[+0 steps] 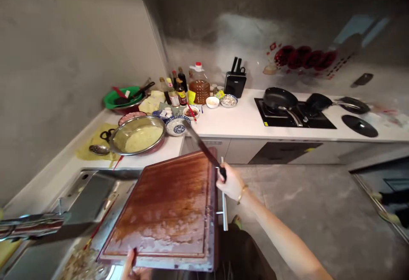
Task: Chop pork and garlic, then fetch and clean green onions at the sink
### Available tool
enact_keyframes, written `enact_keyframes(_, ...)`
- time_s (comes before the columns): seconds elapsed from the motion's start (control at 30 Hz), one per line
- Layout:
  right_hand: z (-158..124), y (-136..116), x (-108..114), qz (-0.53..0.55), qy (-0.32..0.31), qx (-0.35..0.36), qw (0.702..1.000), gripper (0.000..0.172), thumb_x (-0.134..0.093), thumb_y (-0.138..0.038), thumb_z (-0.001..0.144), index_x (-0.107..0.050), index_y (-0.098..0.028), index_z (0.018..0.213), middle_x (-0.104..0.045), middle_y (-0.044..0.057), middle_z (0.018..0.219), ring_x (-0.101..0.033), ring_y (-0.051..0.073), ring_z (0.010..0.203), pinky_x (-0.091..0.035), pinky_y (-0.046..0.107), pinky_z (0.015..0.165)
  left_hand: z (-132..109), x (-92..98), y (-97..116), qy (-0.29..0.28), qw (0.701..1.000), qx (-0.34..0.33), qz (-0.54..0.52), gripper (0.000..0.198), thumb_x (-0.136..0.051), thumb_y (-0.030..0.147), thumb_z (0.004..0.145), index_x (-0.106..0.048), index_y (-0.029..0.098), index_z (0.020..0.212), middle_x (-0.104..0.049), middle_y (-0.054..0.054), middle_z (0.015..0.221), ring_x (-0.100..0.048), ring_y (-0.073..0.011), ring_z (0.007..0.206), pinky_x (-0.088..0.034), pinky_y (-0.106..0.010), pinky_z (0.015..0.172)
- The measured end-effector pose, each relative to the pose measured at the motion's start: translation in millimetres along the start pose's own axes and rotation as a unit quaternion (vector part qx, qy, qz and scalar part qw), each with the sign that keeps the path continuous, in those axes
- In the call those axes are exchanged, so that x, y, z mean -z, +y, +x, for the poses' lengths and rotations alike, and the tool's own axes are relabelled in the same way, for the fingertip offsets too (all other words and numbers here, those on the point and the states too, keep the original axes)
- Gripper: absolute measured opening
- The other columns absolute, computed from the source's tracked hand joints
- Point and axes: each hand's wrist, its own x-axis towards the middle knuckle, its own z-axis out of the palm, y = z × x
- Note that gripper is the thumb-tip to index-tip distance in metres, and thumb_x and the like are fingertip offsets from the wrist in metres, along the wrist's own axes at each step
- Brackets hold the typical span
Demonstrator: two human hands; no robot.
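Observation:
My left hand [132, 267] grips the near edge of a wet brown wooden cutting board [162, 203], which is tilted over the right side of the sink; part of that hand is hidden beneath the board. My right hand [231, 182], with a gold bracelet at the wrist, is closed round the black handle of a knife [203, 147]. Its blade points up and left past the board's far right corner, toward a blue-and-white plate [178, 126] on the counter.
A steel sink [86, 199] with a faucet [32, 225] lies left. Behind it stand a metal basin [143, 135], a green basin [123, 101], sauce bottles [181, 92] and an oil jug [198, 87]. A knife block [235, 82] and a pan [279, 99] on the cooktop stand farther right.

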Motion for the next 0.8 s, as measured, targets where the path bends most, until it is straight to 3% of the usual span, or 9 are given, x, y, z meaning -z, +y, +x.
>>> enact_keyframes(0.1,-16.1,61.5,54.4,0.040,0.051,-0.012,0.998,0.012,-0.044,-0.013,0.061,-0.042,-0.022,0.069,-0.043,-0.007,0.052,-0.042,0.009,0.046,-0.035,0.020,0.051,-17.4,-58.3,-25.3,0.000,0.998,0.004,-0.062,0.020,-0.060,0.035,0.065,-0.058,0.032,0.084,-0.059,0.002,0.061,-0.061,-0.0193,0.056,-0.049,-0.027,0.038)
enact_keyframes(0.23,-29.7,141.9,122.9,0.016,0.102,-0.039,0.994,0.012,-0.046,-0.017,0.061,-0.041,-0.022,0.070,-0.040,-0.008,0.053,-0.041,0.009,0.046,-0.035,0.021,0.051,-51.5,-155.1,-39.2,-0.060,0.988,0.004,-0.142,0.016,-0.061,0.022,0.069,-0.057,0.023,0.085,-0.061,0.001,0.070,-0.060,-0.0127,0.055,-0.049,-0.020,0.042)
enact_keyframes(0.4,-0.7,240.8,180.0,-0.025,0.128,-0.043,0.990,0.012,-0.048,-0.022,0.062,-0.037,-0.022,0.066,-0.040,-0.008,0.054,-0.040,0.008,0.048,-0.036,0.022,0.053,-61.9,-278.9,-39.0,-0.092,0.969,0.038,-0.226,0.029,-0.063,0.007,0.070,-0.050,0.016,0.095,-0.056,0.004,0.069,-0.046,-0.0006,0.039,-0.036,-0.010,0.034)
enact_keyframes(0.5,43.2,293.9,197.2,-0.029,0.126,-0.038,0.991,0.011,-0.048,-0.022,0.063,-0.038,-0.021,0.068,-0.040,-0.008,0.055,-0.041,0.009,0.049,-0.037,0.022,0.054,-54.1,-343.8,-37.7,-0.112,0.958,0.047,-0.259,0.034,-0.063,0.003,0.069,-0.047,0.017,0.096,-0.054,0.007,0.069,-0.043,0.0018,0.037,-0.034,-0.008,0.034)
enact_keyframes(0.63,119.0,351.0,200.5,-0.021,0.133,-0.009,0.991,0.011,-0.047,-0.021,0.061,-0.037,-0.021,0.064,-0.038,-0.008,0.053,-0.040,0.009,0.048,-0.037,0.023,0.053,-26.5,-416.2,-39.8,-0.171,0.946,0.023,-0.276,0.027,-0.061,0.005,0.072,-0.047,0.018,0.091,-0.059,0.003,0.079,-0.060,-0.0045,0.060,-0.049,-0.014,0.055)
enact_keyframes(0.7,155.8,373.6,196.0,-0.027,0.137,-0.008,0.990,0.011,-0.047,-0.020,0.061,-0.035,-0.022,0.062,-0.039,-0.007,0.053,-0.041,0.009,0.048,-0.037,0.023,0.051,-4.0,-444.6,-44.0,-0.177,0.947,0.018,-0.267,0.024,-0.062,0.007,0.071,-0.047,0.017,0.087,-0.060,0.002,0.081,-0.062,-0.0065,0.068,-0.051,-0.017,0.061)
enact_keyframes(0.8,200.7,401.9,185.0,-0.044,0.142,-0.028,0.988,0.007,-0.044,-0.021,0.065,-0.038,-0.021,0.066,-0.042,-0.006,0.055,-0.045,0.010,0.050,-0.040,0.023,0.052,31.9,-474.8,-50.9,-0.155,0.959,0.031,-0.236,0.025,-0.066,0.008,0.067,-0.046,0.017,0.079,-0.058,0.005,0.073,-0.059,-0.0030,0.059,-0.049,-0.012,0.058)
